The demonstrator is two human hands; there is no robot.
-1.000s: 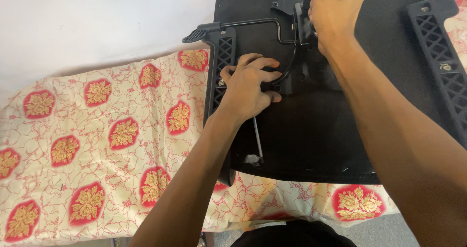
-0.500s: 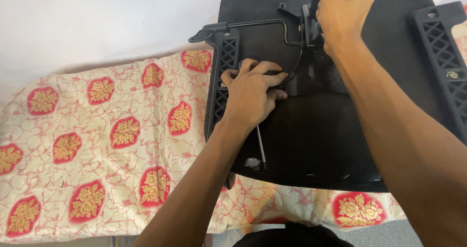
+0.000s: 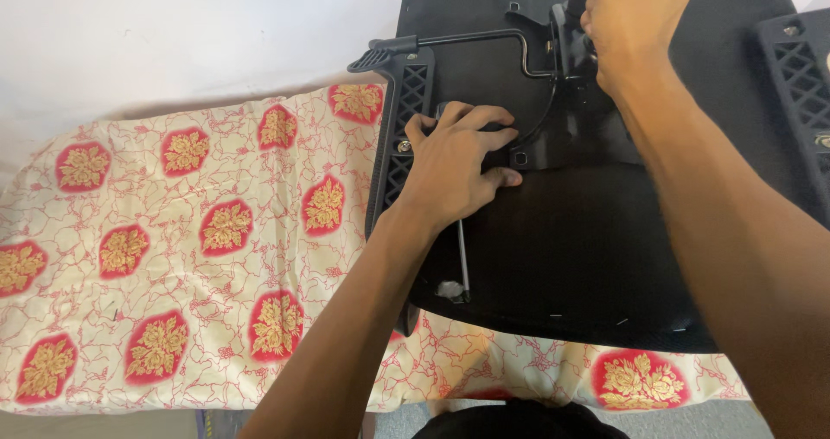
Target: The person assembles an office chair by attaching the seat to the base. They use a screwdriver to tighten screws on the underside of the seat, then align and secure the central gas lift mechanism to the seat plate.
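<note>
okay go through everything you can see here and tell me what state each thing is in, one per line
Chair seat: upside down on the cloth, underside facing up.
Left hand: pressed flat on the seat underside beside the mechanism plate.
Right hand: closed around the mechanism at the top; what it holds is hidden.
Lever rod: attached, lying across the underside.
Left armrest bracket: mounted at the seat edge.
Patterned cloth: spread out, slightly wrinkled.

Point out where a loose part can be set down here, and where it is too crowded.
Widest bare patch: the patterned cloth, between the white wall and the chair seat's left arm bracket. A smaller one: the seat's black underside, between the left hand and the right forearm. Crowded: the top, where the right hand works at the metal mechanism.
</note>
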